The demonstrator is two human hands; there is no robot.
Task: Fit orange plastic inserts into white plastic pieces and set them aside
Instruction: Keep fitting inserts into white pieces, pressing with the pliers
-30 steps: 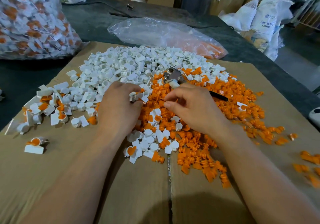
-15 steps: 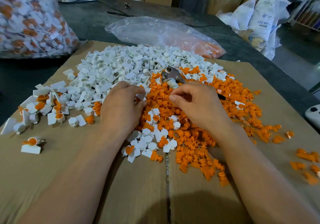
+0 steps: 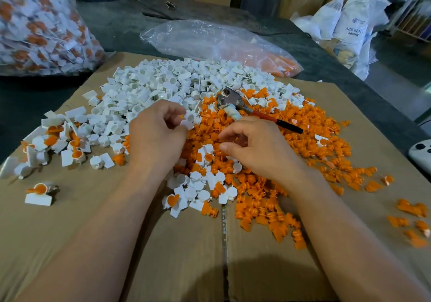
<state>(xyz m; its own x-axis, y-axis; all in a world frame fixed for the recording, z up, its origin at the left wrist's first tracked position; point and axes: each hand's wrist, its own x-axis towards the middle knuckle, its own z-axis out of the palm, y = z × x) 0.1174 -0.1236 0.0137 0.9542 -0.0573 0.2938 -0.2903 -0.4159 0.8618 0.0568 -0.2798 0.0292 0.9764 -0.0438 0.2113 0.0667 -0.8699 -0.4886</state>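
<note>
**Two hands at work over the mixed heap**

My left hand (image 3: pixel 158 138) pinches one white piece (image 3: pixel 188 121) between thumb and fingertips, raised just above the border where the white heap (image 3: pixel 163 84) meets the orange inserts (image 3: pixel 256 208). My right hand (image 3: pixel 258 148) hovers low over the orange inserts, fingers curled, thumb and forefinger drawn near each other. Whether an insert sits between them I cannot tell. Both heaps lie on a cardboard sheet (image 3: pixel 93 243). At the left edge of the white heap lie scattered fitted pieces (image 3: pixel 77 154), white with orange centres. A metal tool (image 3: pixel 235 104) with a red handle rests on the heaps, just beyond my right hand. A clear bag (image 3: pixel 210 42) lies behind the cardboard.
</note>
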